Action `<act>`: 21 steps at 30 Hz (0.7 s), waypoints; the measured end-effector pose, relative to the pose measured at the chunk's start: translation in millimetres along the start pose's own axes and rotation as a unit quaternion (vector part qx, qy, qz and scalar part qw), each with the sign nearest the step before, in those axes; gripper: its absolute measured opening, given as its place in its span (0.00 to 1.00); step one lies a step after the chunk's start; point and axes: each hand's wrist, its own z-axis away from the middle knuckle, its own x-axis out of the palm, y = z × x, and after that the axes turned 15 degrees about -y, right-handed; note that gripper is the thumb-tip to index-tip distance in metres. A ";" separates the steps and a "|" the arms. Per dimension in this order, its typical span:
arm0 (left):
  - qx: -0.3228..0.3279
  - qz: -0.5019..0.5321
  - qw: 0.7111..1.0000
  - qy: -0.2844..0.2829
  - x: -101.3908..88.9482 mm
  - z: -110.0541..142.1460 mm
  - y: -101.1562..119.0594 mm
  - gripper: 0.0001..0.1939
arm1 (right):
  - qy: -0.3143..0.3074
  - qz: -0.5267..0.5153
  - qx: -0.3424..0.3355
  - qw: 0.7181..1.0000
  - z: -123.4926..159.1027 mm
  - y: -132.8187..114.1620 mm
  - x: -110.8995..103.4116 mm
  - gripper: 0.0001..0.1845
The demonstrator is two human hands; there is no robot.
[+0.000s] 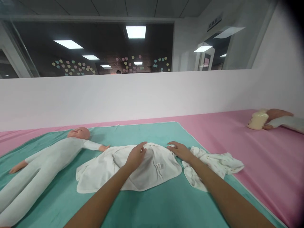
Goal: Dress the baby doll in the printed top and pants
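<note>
A white baby shirt (pixel 99 177) lies spread on the green cloth (pixel 147 209), its inner side and a small tag showing near the right part. My left hand (pixel 136 156) rests at its upper middle, fingers bent and closed on the fabric, with a bit of white between thumb and fingers. At the shirt's upper right edge, my right hand (pixel 180 150) pinches a bit of white fabric between thumb and fingers. Beside my right forearm, partly covered by it, is a crumpled white patterned baby garment (pixel 225 163).
A baby doll (pixel 54 155) in a white suit lies on its back at the left, one hand touching the shirt's edge. On the pink sheet (pixel 268 164) at the right are a pale yellow bottle (pixel 257 121) and another doll (pixel 288 122). A white wall (pixel 118 98) with windows rises behind.
</note>
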 end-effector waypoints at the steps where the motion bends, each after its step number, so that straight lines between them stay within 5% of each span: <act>1: -0.012 -0.011 1.000 -0.020 0.8 -11.4 3.9 0.22 | -0.013 -0.004 -0.018 1.000 0.5 -0.1 -0.3 0.19; 4: -0.028 -0.038 0.996 -0.070 7.2 -38.3 12.8 0.22 | -0.010 0.004 -0.021 1.000 -1.2 3.3 0.5 0.17; 8: -0.050 -0.028 0.997 -0.052 18.4 -54.2 13.3 0.14 | 0.074 -0.026 0.007 0.997 -7.5 12.0 1.8 0.16; 15: -0.046 0.095 0.994 0.033 15.2 -48.5 7.4 0.10 | 0.127 -0.137 -0.016 0.982 -13.8 19.5 -1.2 0.14; 21: 0.011 0.252 0.965 0.073 18.3 -43.6 14.4 0.14 | 0.135 -0.236 -0.018 0.962 -17.5 24.0 0.4 0.26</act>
